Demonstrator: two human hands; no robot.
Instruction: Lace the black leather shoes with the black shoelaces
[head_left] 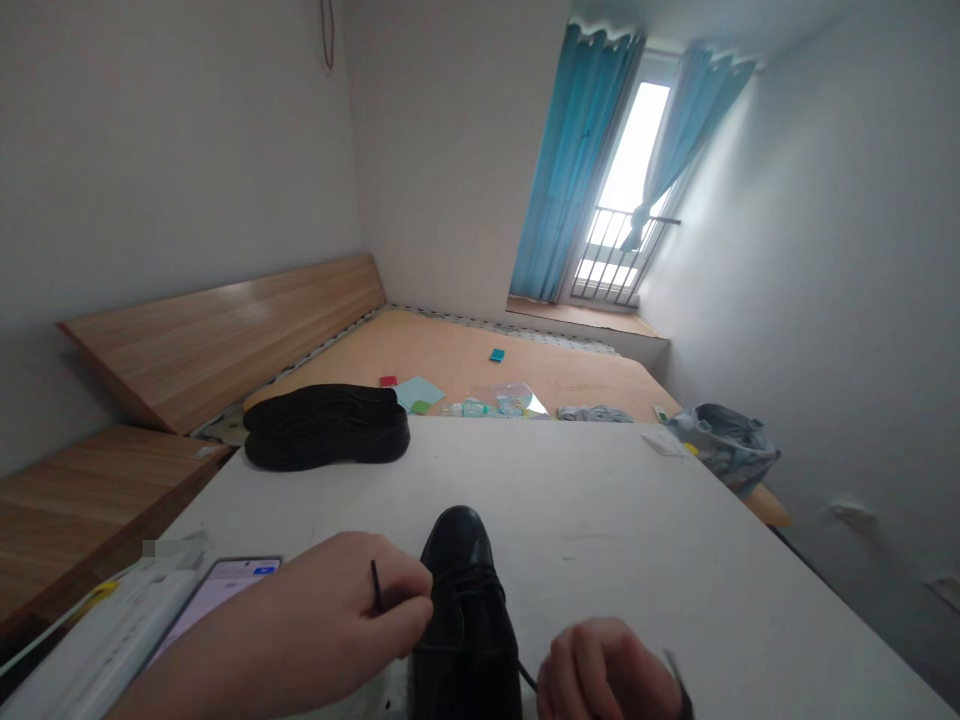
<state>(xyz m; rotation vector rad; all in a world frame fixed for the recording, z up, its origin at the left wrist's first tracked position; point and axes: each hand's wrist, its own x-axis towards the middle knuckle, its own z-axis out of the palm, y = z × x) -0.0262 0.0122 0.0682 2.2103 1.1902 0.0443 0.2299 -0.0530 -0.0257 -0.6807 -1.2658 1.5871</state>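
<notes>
A black lace-up shoe [466, 610] lies on the white table in front of me, toe pointing away. Its dark laces cross over the upper. My left hand [367, 600] is closed in a pinch at the shoe's left side, and a black shoelace end [376, 585] sticks up from between its fingers. To the right of the shoe, low in the view, my right hand [600, 668] is curled closed around the other lace [528, 676], which runs from the shoe's side into the fingers. The shoe's heel is cut off by the bottom edge.
Another pair of black shoes [326, 428] sits at the table's far left corner. A phone [225, 590] and a white packet [127, 630] lie at the left. Beyond the white table [600, 520] is a bed [435, 335] with small items; a grey-blue bag [724, 445] stands at the right.
</notes>
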